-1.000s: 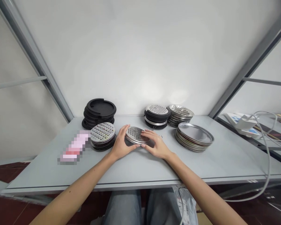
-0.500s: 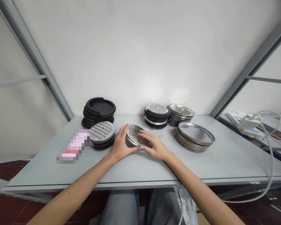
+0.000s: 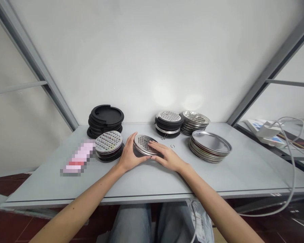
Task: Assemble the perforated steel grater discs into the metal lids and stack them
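Between my hands, on the grey table [image 3: 218, 175], is a round stack topped by a perforated metal disc [image 3: 143, 143]. My left hand [image 3: 128, 156] curves round its left side, thumb along the front edge. My right hand [image 3: 168, 157] rests its fingers on the top and right of the disc, thumb at the front rim. Just left of my left hand stands a pile topped by a grater disc [image 3: 108, 141] with coarse slots. Behind my right hand lie a small metal ring [image 3: 172, 146] and a small wire piece [image 3: 163, 137].
Black round trays [image 3: 107, 114] are stacked at the back left. At the back right are a black-rimmed stack [image 3: 169, 118], grater discs [image 3: 195, 118] and plain metal lids [image 3: 211, 142]. A blurred pink item [image 3: 81, 155] lies left; a white cable [image 3: 294, 175] hangs right.
The view has shifted slightly. Both hands stay around the perforated disc, and my left fingers sit a little farther off its top edge.
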Demonstrator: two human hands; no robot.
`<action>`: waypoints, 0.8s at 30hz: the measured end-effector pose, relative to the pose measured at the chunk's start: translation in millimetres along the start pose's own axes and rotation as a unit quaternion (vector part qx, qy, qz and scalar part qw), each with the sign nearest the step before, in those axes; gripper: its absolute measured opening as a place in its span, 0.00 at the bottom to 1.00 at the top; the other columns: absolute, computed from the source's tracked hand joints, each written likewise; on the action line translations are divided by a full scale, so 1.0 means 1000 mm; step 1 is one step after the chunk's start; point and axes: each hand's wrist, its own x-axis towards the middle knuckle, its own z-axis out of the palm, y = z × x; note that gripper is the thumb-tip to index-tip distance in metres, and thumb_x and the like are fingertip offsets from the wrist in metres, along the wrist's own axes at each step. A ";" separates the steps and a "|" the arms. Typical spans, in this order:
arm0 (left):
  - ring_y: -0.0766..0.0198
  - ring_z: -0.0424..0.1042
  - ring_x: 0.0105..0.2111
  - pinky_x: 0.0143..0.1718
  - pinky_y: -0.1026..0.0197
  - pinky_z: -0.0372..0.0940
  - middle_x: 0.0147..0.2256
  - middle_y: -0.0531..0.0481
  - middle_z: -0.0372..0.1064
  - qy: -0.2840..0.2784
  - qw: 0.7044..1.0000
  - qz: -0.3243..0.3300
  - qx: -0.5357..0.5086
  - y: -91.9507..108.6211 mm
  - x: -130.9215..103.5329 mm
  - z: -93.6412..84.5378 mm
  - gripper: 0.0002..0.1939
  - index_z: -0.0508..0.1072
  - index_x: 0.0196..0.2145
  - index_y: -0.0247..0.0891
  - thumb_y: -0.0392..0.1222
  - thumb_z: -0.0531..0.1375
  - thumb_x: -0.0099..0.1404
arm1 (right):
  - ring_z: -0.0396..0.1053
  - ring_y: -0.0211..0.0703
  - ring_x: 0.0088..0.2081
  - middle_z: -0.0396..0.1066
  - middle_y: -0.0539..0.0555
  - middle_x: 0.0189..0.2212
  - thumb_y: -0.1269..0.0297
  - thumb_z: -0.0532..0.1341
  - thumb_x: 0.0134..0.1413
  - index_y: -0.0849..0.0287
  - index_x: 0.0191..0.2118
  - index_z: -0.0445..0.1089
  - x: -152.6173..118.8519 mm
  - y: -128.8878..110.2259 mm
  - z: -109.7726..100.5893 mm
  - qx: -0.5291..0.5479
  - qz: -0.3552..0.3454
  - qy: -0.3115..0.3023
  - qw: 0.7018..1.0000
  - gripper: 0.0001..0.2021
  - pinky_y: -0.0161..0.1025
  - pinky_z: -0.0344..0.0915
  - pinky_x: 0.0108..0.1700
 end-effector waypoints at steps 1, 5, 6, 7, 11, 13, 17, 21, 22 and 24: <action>0.45 0.54 0.61 0.59 0.45 0.55 0.62 0.36 0.51 -0.005 1.000 -0.023 -0.007 -0.001 0.000 0.001 0.55 0.45 0.64 0.39 0.54 0.70 0.47 | 0.55 0.52 0.63 0.57 0.61 0.61 0.53 0.56 0.60 0.58 0.62 0.58 0.000 0.000 0.000 -0.001 0.003 0.004 1.000 0.28 0.54 0.55 0.62; 0.43 0.54 0.62 0.58 0.44 0.55 0.62 0.28 0.48 -0.055 0.990 -0.123 -0.049 -0.005 0.001 0.004 0.63 0.34 0.66 0.35 0.58 0.69 0.46 | 0.57 0.52 0.62 0.60 0.60 0.60 0.54 0.54 0.62 0.57 0.61 0.60 0.002 0.000 0.001 0.001 0.011 0.026 1.000 0.25 0.55 0.56 0.62; 0.43 0.55 0.61 0.58 0.45 0.56 0.62 0.27 0.49 -0.068 0.986 -0.140 -0.061 -0.005 0.001 0.005 0.65 0.32 0.66 0.34 0.58 0.69 0.46 | 0.57 0.52 0.62 0.61 0.60 0.59 0.54 0.54 0.62 0.57 0.61 0.61 0.002 0.000 0.002 0.002 0.013 0.030 0.999 0.24 0.54 0.56 0.62; 0.44 0.57 0.60 0.57 0.45 0.56 0.61 0.27 0.51 -0.077 0.983 -0.150 -0.073 -0.006 0.001 0.005 0.65 0.31 0.66 0.34 0.58 0.69 0.47 | 0.57 0.52 0.62 0.61 0.59 0.59 0.54 0.54 0.62 0.57 0.61 0.61 0.002 0.000 0.002 0.001 0.014 0.033 0.999 0.24 0.54 0.56 0.62; 0.46 0.62 0.57 0.57 0.45 0.56 0.58 0.32 0.59 -0.082 0.977 -0.160 -0.112 -0.008 0.002 0.006 0.65 0.32 0.67 0.37 0.55 0.71 0.46 | 0.57 0.52 0.61 0.62 0.59 0.59 0.54 0.54 0.62 0.57 0.60 0.62 0.001 0.001 0.003 -0.001 0.014 0.044 0.999 0.24 0.54 0.56 0.62; 0.46 0.61 0.58 0.58 0.44 0.55 0.58 0.33 0.59 -0.075 0.974 -0.165 -0.133 -0.008 0.002 0.006 0.65 0.34 0.67 0.38 0.54 0.71 0.45 | 0.58 0.51 0.61 0.63 0.59 0.58 0.54 0.54 0.62 0.57 0.60 0.62 0.001 0.002 0.004 -0.003 0.014 0.049 0.999 0.23 0.54 0.57 0.62; 0.47 0.59 0.59 0.59 0.45 0.53 0.58 0.34 0.59 -0.070 0.969 -0.168 -0.165 -0.007 0.002 0.007 0.63 0.36 0.67 0.37 0.52 0.72 0.46 | 0.58 0.51 0.61 0.63 0.59 0.58 0.54 0.53 0.62 0.59 0.60 0.62 0.001 0.001 0.006 -0.012 0.021 0.053 0.998 0.24 0.53 0.57 0.62; 0.48 0.58 0.59 0.60 0.45 0.52 0.58 0.34 0.58 -0.072 0.968 -0.149 -0.189 -0.007 0.003 0.008 0.61 0.36 0.66 0.36 0.51 0.71 0.47 | 0.58 0.52 0.61 0.63 0.58 0.58 0.55 0.53 0.62 0.58 0.60 0.62 0.000 -0.002 0.007 -0.016 0.024 0.053 0.998 0.23 0.53 0.58 0.62; 0.48 0.58 0.60 0.60 0.44 0.52 0.58 0.34 0.58 -0.071 0.968 -0.144 -0.192 -0.007 0.003 0.008 0.61 0.36 0.66 0.36 0.51 0.71 0.48 | 0.58 0.52 0.61 0.63 0.58 0.58 0.55 0.53 0.62 0.58 0.60 0.62 0.000 -0.002 0.007 -0.017 0.023 0.052 0.998 0.23 0.53 0.58 0.62; 0.47 0.57 0.60 0.60 0.44 0.52 0.59 0.33 0.57 -0.068 0.971 -0.139 -0.183 -0.007 0.003 0.009 0.60 0.38 0.66 0.36 0.51 0.70 0.48 | 0.58 0.53 0.61 0.63 0.58 0.58 0.55 0.53 0.63 0.57 0.61 0.61 0.000 -0.002 0.007 -0.018 0.020 0.052 0.998 0.23 0.54 0.58 0.61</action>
